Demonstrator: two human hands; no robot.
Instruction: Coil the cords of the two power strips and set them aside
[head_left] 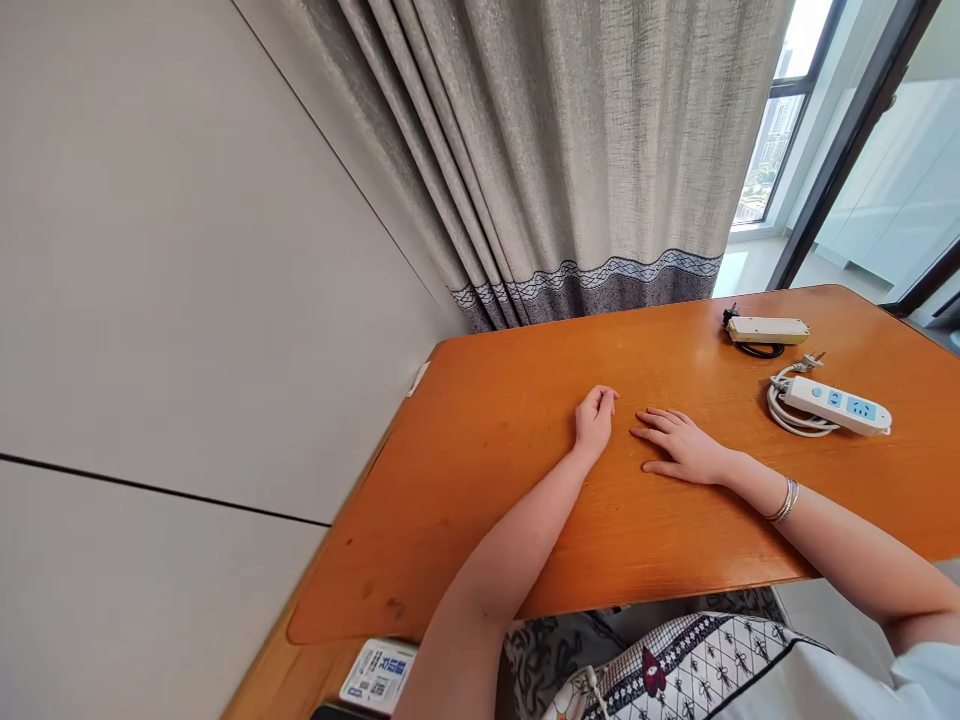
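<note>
My left hand [595, 420] rests on its side on the wooden table [510, 470], fingers curled in and no object showing in them. To its right, palm down on the tabletop, lies my right hand [684, 448] with its fingers spread. A small gap separates the two hands. Nearest to my right hand is a white power strip [844, 404] with blue socket faces, its white cord coiled beside it. Behind that sits a cream power strip [769, 330] with a black cord and plug. Neither hand touches the strips.
A grey curtain [600, 150] hangs along the table's far edge. On the left, a pale panelled surface [187, 250] runs close to the table. A white box with blue print [379, 675] lies below the near left corner. Glass doors and a window stand at the right.
</note>
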